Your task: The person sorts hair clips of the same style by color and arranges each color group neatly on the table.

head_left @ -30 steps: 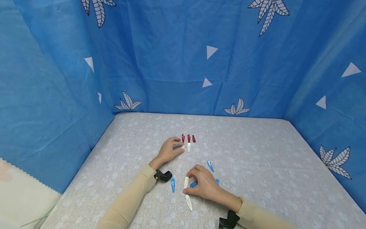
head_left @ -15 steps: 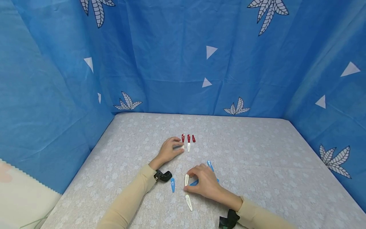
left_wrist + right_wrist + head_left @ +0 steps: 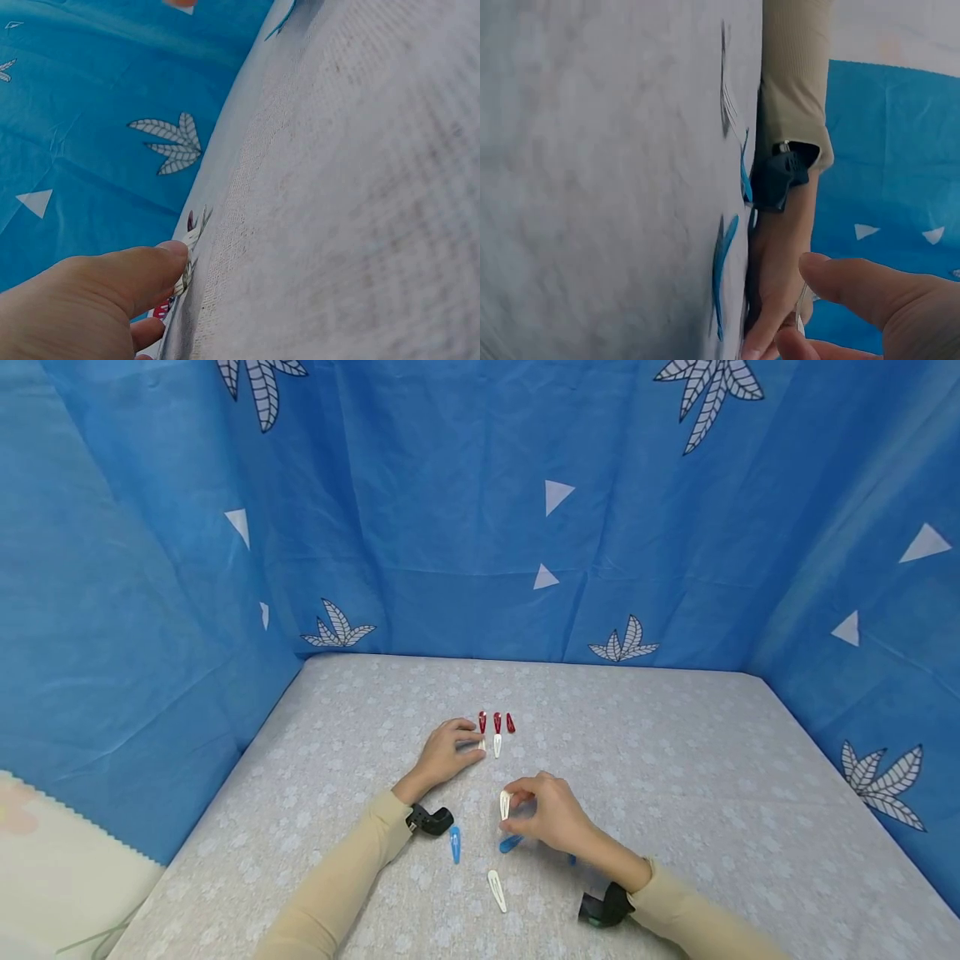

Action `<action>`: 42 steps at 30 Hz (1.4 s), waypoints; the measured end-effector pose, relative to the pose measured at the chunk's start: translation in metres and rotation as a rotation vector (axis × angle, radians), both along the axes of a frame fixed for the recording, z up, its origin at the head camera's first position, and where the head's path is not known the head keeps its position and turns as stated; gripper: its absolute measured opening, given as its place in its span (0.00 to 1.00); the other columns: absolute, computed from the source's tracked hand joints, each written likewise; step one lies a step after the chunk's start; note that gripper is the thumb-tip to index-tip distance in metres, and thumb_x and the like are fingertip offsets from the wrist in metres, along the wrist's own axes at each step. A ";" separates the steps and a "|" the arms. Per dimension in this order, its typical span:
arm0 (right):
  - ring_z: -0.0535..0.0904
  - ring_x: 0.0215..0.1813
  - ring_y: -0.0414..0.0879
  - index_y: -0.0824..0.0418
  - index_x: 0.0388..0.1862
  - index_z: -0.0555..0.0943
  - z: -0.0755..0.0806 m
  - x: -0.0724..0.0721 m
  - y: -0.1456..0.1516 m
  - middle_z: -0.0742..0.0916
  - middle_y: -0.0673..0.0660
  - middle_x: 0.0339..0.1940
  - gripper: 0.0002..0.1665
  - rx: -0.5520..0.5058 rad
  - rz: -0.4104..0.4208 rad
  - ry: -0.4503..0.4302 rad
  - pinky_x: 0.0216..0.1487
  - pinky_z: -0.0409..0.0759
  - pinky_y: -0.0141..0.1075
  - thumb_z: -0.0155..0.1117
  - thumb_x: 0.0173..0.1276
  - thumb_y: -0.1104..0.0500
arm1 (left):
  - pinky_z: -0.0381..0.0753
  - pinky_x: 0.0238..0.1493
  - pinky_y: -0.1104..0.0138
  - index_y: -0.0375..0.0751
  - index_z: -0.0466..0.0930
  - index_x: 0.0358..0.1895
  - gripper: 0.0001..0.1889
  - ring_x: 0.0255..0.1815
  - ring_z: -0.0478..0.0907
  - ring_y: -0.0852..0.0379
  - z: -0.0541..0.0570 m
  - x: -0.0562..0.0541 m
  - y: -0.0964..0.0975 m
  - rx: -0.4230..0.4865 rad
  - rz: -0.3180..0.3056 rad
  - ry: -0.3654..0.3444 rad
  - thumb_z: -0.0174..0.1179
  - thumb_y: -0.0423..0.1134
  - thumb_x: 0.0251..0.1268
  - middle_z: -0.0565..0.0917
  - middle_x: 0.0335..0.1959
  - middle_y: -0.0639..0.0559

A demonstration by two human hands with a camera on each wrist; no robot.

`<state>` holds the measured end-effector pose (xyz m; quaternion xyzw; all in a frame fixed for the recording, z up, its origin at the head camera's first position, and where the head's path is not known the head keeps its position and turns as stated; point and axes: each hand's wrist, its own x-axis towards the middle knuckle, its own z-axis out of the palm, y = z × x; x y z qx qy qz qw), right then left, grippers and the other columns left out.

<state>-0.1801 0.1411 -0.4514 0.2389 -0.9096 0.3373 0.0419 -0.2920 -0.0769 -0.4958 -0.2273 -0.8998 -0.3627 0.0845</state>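
In the head view my left hand (image 3: 446,752) rests on the cloth, its thumb and a finger at the two ends of a white snap hair clip (image 3: 482,745). That clip lies just below a red hair clip (image 3: 482,722). Another white hair clip (image 3: 497,746) lies beside it under a second red clip (image 3: 497,722), with a third red clip (image 3: 511,722) to the right. My right hand (image 3: 553,814) pinches a white hair clip (image 3: 505,806) by its ends, raised above the table. In the right wrist view fingers partly hide this clip.
One white hair clip (image 3: 497,891) lies near the front. Blue hair clips lie around: one on the left (image 3: 456,845), one under the right hand (image 3: 510,843), another partly behind the right wrist (image 3: 572,859). A blue curtain (image 3: 480,527) encloses the patterned table (image 3: 675,760).
My right hand has picked up the white hair clip and moved it up and slightly right, away from the front clip. It now covers one blue clip. The left hand stays in place.
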 end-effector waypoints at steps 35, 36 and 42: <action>0.81 0.29 0.40 0.68 0.48 0.85 0.001 -0.112 0.010 0.88 0.53 0.28 0.26 0.011 -0.107 -0.148 0.31 0.79 0.32 0.80 0.51 0.58 | 0.70 0.65 0.47 0.40 0.87 0.48 0.16 0.62 0.74 0.43 0.003 0.003 0.001 -0.004 -0.012 0.029 0.68 0.43 0.60 0.81 0.56 0.43; 0.81 0.29 0.40 0.68 0.48 0.85 0.000 -0.113 0.010 0.88 0.53 0.28 0.26 0.016 -0.102 -0.147 0.31 0.79 0.32 0.80 0.51 0.58 | 0.70 0.64 0.47 0.40 0.87 0.48 0.16 0.62 0.74 0.42 0.003 0.003 0.001 -0.003 -0.013 0.033 0.68 0.43 0.60 0.81 0.56 0.43; 0.81 0.30 0.40 0.68 0.48 0.85 -0.004 -0.114 0.010 0.88 0.53 0.28 0.26 0.013 -0.092 -0.160 0.32 0.79 0.32 0.80 0.51 0.58 | 0.70 0.64 0.47 0.40 0.87 0.48 0.16 0.62 0.74 0.42 0.003 0.003 0.001 0.002 -0.014 0.029 0.68 0.43 0.60 0.81 0.56 0.43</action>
